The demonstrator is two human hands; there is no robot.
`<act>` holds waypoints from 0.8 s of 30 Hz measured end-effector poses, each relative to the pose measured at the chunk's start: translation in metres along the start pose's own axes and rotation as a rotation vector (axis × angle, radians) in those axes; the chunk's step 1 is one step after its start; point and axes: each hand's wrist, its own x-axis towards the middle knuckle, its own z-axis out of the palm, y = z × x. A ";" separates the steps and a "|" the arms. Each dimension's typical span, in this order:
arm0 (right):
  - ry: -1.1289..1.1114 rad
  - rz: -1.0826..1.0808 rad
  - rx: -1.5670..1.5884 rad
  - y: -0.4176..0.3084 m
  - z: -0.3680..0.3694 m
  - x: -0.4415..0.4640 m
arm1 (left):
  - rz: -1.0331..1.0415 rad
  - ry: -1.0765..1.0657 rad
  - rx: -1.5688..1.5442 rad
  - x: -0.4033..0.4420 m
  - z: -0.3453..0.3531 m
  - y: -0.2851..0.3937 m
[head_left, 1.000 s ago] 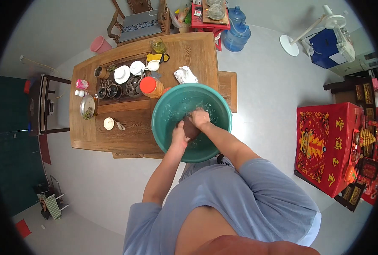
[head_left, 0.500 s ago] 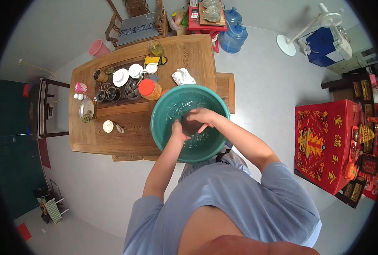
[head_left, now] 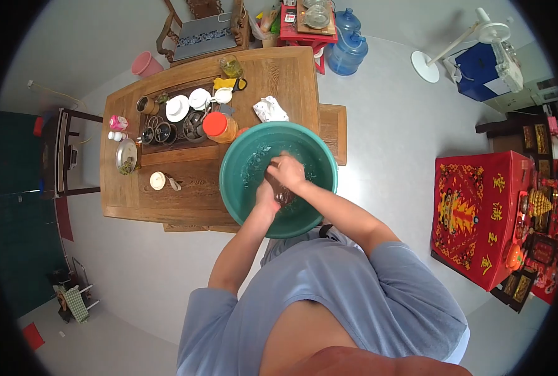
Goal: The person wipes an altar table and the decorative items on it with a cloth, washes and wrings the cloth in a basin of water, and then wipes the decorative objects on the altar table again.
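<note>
A large green basin [head_left: 227, 178] with water in it sits at the table's near right corner. Inside it is a dark reddish-brown, wet, rounded object [head_left: 281, 192], too covered by my hands for me to tell its kind. My left hand [head_left: 267, 197] grips this object from its left side, with the fingers mostly hidden beneath it. Over its upper end lies my right hand [head_left: 289, 171], fingers bent and closed against the surface.
On the wooden table [head_left: 204, 203] stand a red-lidded jar [head_left: 217, 126], a teapot set with white cups [head_left: 177, 108], a metal plate [head_left: 126, 153] and a folded cloth [head_left: 270, 109]. A wooden bench [head_left: 333, 135] lies right of the table. Blue water bottles [head_left: 348, 53] stand behind.
My right hand has moved inward and closed over the brown object, where its fingers were more spread before. The object now shows lower, between both hands.
</note>
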 end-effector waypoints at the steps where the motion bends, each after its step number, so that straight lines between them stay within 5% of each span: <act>1: -0.081 -0.019 -0.100 0.008 0.004 0.009 | 0.025 0.022 0.019 -0.001 -0.005 -0.001; 11: -0.653 -0.055 -0.908 0.100 0.069 0.042 | 0.074 0.107 0.092 -0.060 -0.015 0.033; 15: -0.410 0.190 -0.717 0.064 0.036 0.041 | -0.016 0.030 0.061 -0.041 -0.029 0.024; 18: -0.439 -0.048 -0.593 0.066 0.013 0.044 | -0.143 0.036 -0.031 -0.033 -0.031 0.009; 20: -0.588 -0.092 -0.234 0.026 -0.054 0.028 | -0.220 0.034 -0.046 -0.029 -0.031 0.001; 24: -0.721 0.088 0.304 -0.004 -0.123 -0.011 | -0.331 0.015 -0.127 -0.023 -0.021 -0.003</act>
